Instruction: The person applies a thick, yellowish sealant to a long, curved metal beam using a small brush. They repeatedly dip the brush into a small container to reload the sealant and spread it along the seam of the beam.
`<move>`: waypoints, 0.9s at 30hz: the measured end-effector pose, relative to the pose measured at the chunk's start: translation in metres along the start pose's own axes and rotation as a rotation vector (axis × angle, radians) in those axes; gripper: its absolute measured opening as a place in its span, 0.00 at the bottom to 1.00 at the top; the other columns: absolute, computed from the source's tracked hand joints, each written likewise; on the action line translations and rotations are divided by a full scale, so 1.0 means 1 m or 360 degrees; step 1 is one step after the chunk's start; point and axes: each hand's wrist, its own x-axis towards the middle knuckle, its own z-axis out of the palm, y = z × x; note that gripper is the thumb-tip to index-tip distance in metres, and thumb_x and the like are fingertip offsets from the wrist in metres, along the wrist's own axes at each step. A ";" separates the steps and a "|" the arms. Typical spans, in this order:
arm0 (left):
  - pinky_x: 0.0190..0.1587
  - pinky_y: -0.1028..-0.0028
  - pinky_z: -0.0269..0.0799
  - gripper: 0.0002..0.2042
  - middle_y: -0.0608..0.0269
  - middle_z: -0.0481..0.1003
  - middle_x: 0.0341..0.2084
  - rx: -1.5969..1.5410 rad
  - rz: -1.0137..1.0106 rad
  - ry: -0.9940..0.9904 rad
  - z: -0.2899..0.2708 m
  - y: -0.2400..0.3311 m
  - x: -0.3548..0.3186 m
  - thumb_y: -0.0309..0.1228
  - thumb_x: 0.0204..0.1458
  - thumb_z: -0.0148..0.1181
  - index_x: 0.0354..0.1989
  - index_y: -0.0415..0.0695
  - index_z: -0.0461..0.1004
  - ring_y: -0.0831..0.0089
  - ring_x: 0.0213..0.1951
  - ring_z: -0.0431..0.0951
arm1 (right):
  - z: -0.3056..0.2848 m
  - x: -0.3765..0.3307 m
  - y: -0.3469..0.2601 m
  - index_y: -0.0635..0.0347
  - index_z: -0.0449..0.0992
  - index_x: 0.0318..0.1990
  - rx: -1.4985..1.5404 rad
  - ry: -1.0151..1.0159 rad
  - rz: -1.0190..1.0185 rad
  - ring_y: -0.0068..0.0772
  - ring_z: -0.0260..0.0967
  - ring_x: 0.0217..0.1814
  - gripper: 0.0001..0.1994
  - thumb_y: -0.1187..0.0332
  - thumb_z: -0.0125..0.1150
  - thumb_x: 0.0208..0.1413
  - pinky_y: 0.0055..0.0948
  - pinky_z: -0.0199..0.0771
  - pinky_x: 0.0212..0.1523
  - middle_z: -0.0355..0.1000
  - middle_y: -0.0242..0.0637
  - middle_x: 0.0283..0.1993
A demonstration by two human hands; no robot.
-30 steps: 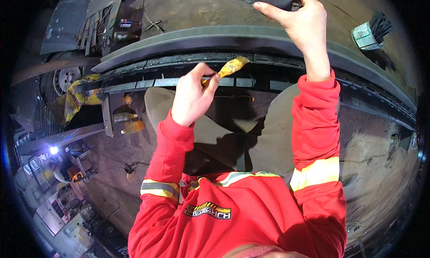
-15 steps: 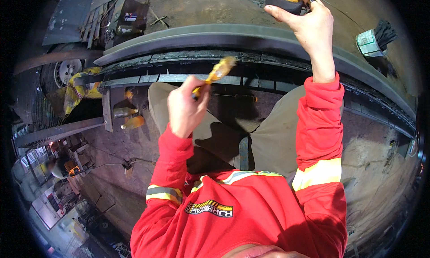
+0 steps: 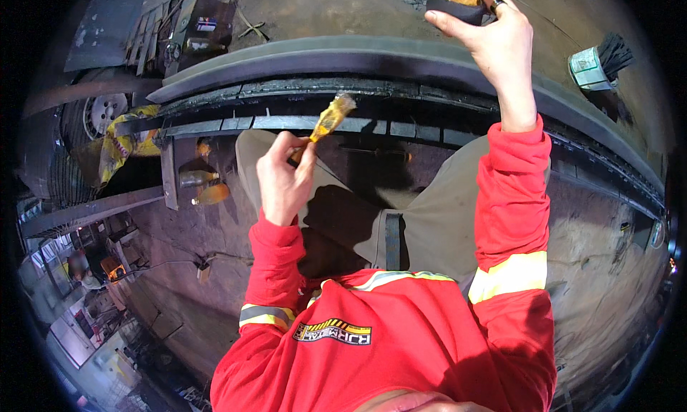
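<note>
1. Head view, left hand [image 3: 283, 179]: it is raised in front of the chest with its fingers folded around the handle of a small brush [image 3: 325, 122]. The bristle end, coated in yellow-orange grease, points up and to the right, close to the dark stack of leaf-spring blades [image 3: 286, 122]; whether it touches them cannot be told.
2. Head view, right hand [image 3: 494, 40]: it is held higher and farther to the right, with the arm stretched away from the body. Its fingers are closed on a dark container [image 3: 458, 1] that is filled with yellow grease and cut off by the top edge of the picture.
3. Head view, hands in relation: the two hands are well apart, each clamped on its own thing, the brush low and left, the container high and right.
4. Head view, the work piece: a long curved grey beam [image 3: 343, 58] runs across the scene beyond the hands, with the leaf-spring blades just on its near side.
5. Head view, clothing: red sleeves [image 3: 512, 190] with yellow reflective bands cover both forearms.
6. Head view, surroundings: a yellow rag [image 3: 122, 144] hangs at the left near a wheel [image 3: 100, 111]. A second brush with black bristles [image 3: 597, 58] lies far right on the ground.
</note>
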 end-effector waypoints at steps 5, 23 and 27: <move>0.32 0.72 0.72 0.05 0.53 0.77 0.25 0.0151 0.0403 0.0270 -0.009 0.012 -0.002 0.20 0.53 0.66 0.36 0.37 0.76 0.66 0.27 0.79 | 0.000 -0.004 -0.002 0.67 0.82 0.44 0.0018 -0.0019 0.0016 0.31 0.80 0.41 0.34 0.46 0.82 0.36 0.30 0.77 0.46 0.81 0.38 0.39; 0.29 0.74 0.69 0.05 0.56 0.76 0.22 0.0029 0.0002 0.0153 0.010 -0.008 0.005 0.22 0.55 0.63 0.35 0.35 0.73 0.78 0.26 0.74 | 0.005 -0.003 -0.001 0.70 0.81 0.45 0.0083 0.0038 -0.0073 0.37 0.80 0.41 0.37 0.46 0.82 0.35 0.33 0.78 0.47 0.80 0.45 0.40; 0.31 0.72 0.71 0.04 0.55 0.78 0.23 0.0007 -0.0016 0.0315 -0.036 -0.036 0.008 0.20 0.53 0.63 0.34 0.35 0.73 0.76 0.26 0.76 | 0.000 -0.003 -0.003 0.70 0.80 0.46 0.0143 -0.0074 0.0031 0.41 0.81 0.42 0.38 0.45 0.82 0.35 0.35 0.78 0.47 0.81 0.47 0.40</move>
